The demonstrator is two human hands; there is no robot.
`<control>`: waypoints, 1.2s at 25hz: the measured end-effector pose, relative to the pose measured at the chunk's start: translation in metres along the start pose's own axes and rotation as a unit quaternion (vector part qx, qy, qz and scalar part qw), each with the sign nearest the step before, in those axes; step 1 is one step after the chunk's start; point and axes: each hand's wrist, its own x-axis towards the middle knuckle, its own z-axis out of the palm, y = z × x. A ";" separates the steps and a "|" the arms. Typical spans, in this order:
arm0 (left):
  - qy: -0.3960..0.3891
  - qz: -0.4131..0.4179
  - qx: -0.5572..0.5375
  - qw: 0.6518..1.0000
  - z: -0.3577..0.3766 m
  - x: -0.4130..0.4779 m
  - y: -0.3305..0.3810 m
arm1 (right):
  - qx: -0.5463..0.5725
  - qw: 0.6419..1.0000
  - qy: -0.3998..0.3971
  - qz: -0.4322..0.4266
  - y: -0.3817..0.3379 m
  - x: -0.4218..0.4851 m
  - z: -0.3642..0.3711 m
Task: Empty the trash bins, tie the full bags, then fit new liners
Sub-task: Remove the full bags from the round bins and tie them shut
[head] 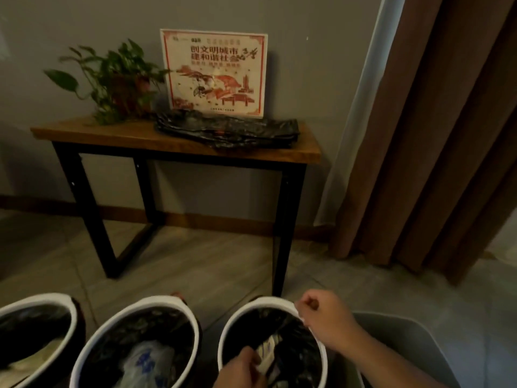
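Black and crumpled, the liner point(251, 326) of the right-hand bin point(268, 299), with both hands at it. Left hand point(240, 369) down inside at the near edge, fingers curled and pinching what looks like liner film next to a pale packet point(267, 352); too blurred to be sure. Right hand point(327, 320) up at the far-right rim, fingers clenched in a pinch on the white lip, or on liner edge tucked there. Held at near-left and far-right, then, across the open mouth. Bag hanging below and between both hands, long axis upright, so calling for a straight upward pull. Right hand nearer the rim, left hand nearer the contents.

Counting now, left to right. Three white-rimmed bins in a row on the floor: left bin point(42, 298), middle bin point(156, 301) holding a clear blue-printed bag point(148, 359), then the one in hand. All lined in black, all showing rubbish, none tied yet. One grey tub point(405, 331) just beside the right-hand bin. Up on the desk point(84, 133): one potted plant point(117, 79), one printed sign point(215, 71), one flat stack of folded black bags point(226, 130), likely the new liners, number unreadable.
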 end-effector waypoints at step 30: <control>0.128 -0.196 -0.301 0.924 0.051 -0.007 -0.097 | -0.230 0.933 -0.258 -0.104 0.026 -0.073 0.104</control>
